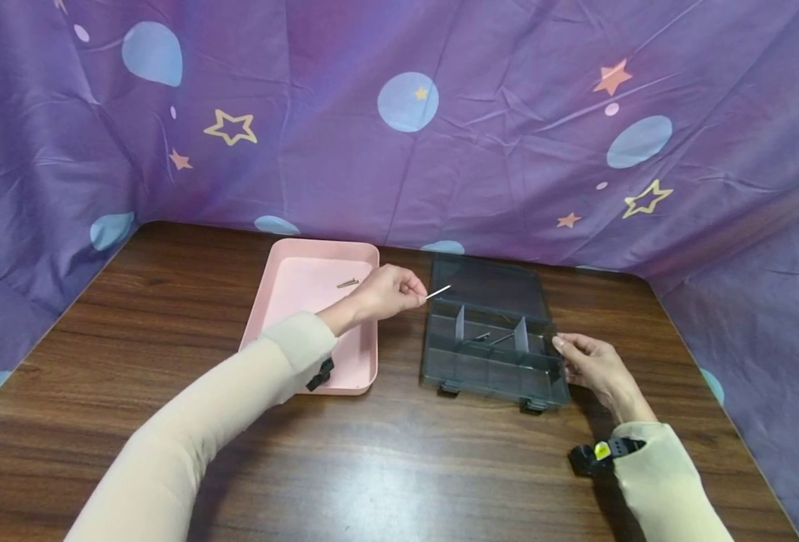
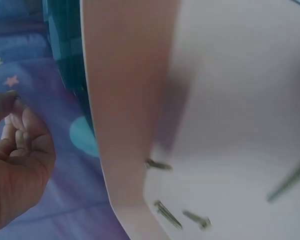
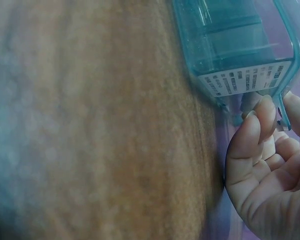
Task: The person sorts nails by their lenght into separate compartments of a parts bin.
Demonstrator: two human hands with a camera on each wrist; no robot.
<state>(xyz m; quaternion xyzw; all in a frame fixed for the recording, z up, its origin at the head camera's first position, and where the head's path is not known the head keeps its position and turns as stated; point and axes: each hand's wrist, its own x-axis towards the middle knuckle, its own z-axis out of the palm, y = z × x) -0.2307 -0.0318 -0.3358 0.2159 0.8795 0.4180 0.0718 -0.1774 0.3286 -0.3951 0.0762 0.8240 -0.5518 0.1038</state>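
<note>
My left hand (image 1: 391,292) pinches a thin, shiny screw (image 1: 438,291) between thumb and fingertips, over the gap between tray and box. In the left wrist view this hand (image 2: 20,160) shows at the left, the screw mostly hidden. My right hand (image 1: 597,369) grips the right end of a clear, dark-tinted compartment box (image 1: 494,384); the right wrist view shows its fingers (image 3: 245,137) at that end, beneath a printed label (image 3: 245,79). The box's lid (image 1: 490,286) lies open toward the back. Several screws (image 1: 483,336) lie in its compartments.
A pink tray (image 1: 257,320) stands left of the box, under my left forearm. Loose screws (image 1: 348,284) lie in it, with several visible in the left wrist view. A purple patterned cloth (image 1: 331,150) hangs behind the brown wooden table (image 1: 372,467).
</note>
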